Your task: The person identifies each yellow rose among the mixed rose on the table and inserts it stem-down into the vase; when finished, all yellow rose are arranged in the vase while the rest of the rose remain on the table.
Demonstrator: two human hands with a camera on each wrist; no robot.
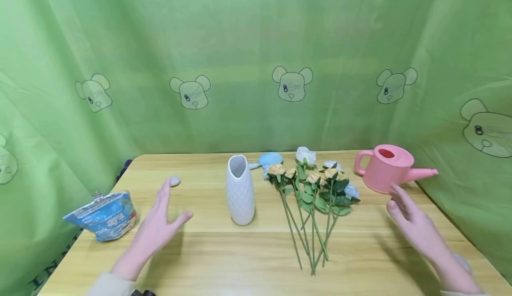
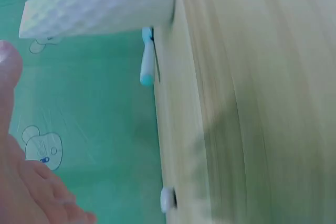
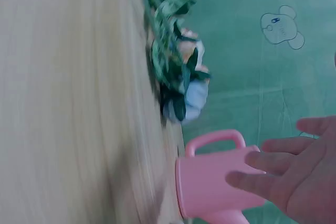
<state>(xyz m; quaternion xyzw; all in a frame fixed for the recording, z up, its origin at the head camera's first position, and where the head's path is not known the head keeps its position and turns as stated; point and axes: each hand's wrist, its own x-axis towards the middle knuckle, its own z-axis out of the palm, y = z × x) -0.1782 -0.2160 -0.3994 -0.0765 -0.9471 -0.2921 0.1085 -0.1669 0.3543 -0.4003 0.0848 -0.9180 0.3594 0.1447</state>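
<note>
green cloth printed with cartoon bear heads hangs behind a pale wooden table point(image 1: 256, 260). the right hand point(image 1: 416, 227) hovers near the right edge with fingers straight and spread, holding nothing; its fingertips point(image 3: 252, 169) lie just beside the body of a pink watering can point(image 1: 386, 168), though whether they touch it is unclear. the can stands upright ahead of that hand toward the far right corner, spout pointing to the right edge, handle toward the flowers point(image 1: 312, 198), whose stems run toward the near edge. the left hand point(image 1: 160, 227) is also open and empty, well apart from the can, left of a white vase point(image 1: 240, 189) standing at the middle. a blue packet point(image 1: 105, 216) lies at the left edge; its print is too blurred to read.
</note>
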